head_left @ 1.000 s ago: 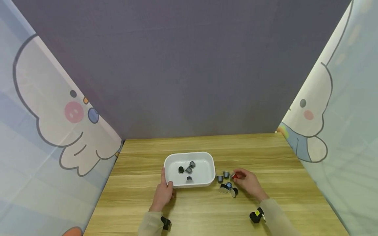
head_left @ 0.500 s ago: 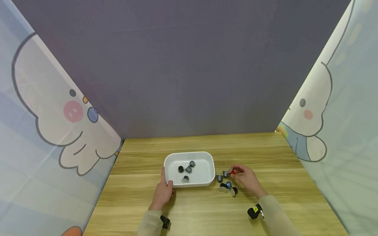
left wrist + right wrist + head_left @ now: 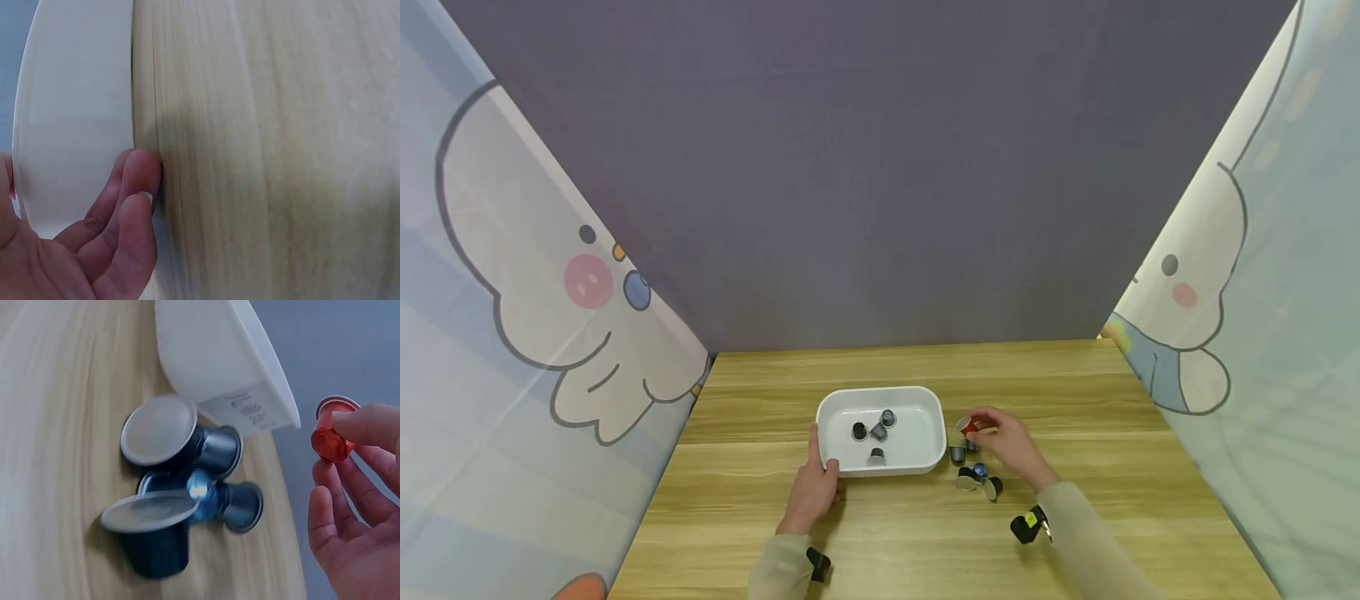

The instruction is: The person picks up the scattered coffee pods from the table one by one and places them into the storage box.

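Note:
My right hand [image 3: 1009, 443] pinches a red coffee capsule [image 3: 331, 434] between thumb and fingertips, its pale lid turned left in the head view. In that view the capsule is just right of a white plastic tray [image 3: 887, 472], above the loose capsules on the table. My left hand [image 3: 808, 493] grips the tray's near left corner, thumb at the rim and index finger along the left side. Its other fingers [image 3: 134, 231] curl against the outer wall close to the table. Several capsules lie in the tray, among them a black one [image 3: 860, 431] and a grey one [image 3: 888, 417].
Right of the tray, a small cluster lies on the wood-grain table [image 3: 760, 500]: grey capsules, a blue capsule [image 3: 980, 470], a black capsule [image 3: 966, 480] and another black capsule [image 3: 992, 488]. A grey wall [image 3: 880, 208] stands behind, with printed cartoon panels on both sides.
My right hand has lifted the red capsule from the cluster's right side and moved it left toward the tray. One capsule near the tray's front has rocked slightly. The left hand stays put.

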`<state>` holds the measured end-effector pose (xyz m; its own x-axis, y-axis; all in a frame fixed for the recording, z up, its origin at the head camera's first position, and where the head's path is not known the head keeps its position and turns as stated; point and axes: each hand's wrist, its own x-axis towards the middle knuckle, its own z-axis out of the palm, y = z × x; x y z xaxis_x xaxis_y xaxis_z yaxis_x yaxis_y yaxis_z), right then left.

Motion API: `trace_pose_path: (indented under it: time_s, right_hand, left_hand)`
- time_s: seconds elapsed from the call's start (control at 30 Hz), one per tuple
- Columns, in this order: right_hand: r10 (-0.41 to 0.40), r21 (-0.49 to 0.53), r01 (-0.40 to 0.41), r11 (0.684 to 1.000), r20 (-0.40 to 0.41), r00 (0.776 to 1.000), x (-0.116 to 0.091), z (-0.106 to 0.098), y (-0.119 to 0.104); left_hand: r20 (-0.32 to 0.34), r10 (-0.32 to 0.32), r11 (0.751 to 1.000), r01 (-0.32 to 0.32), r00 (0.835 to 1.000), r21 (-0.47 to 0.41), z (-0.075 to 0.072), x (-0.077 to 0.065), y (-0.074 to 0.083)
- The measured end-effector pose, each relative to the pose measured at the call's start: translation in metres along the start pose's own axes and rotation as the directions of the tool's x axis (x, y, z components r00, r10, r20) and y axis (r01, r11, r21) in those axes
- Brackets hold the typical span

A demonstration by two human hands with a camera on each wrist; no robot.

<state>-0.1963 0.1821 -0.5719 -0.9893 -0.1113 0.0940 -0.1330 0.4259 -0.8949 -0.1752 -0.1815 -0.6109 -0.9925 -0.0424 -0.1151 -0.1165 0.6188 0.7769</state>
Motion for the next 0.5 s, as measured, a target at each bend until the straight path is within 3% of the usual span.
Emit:
trace_pose_path:
  time_s: [0.27, 0.5]
  right_hand:
    - [-0.021, 0.051, 0.019, 0.998, 0.035, 0.999, 0.018, 0.019, -0.017]
    - [-0.054, 0.036, 0.052, 0.998, 0.077, 0.996, 0.033, 0.039, -0.038]
  left_hand:
    - [0.001, -0.009, 1.0, 0.009, 1.0, 0.008, 0.0, 0.001, 0.002]
    - [-0.011, -0.015, 1.0, 0.015, 1.0, 0.013, 0.0, -0.001, 0.002]
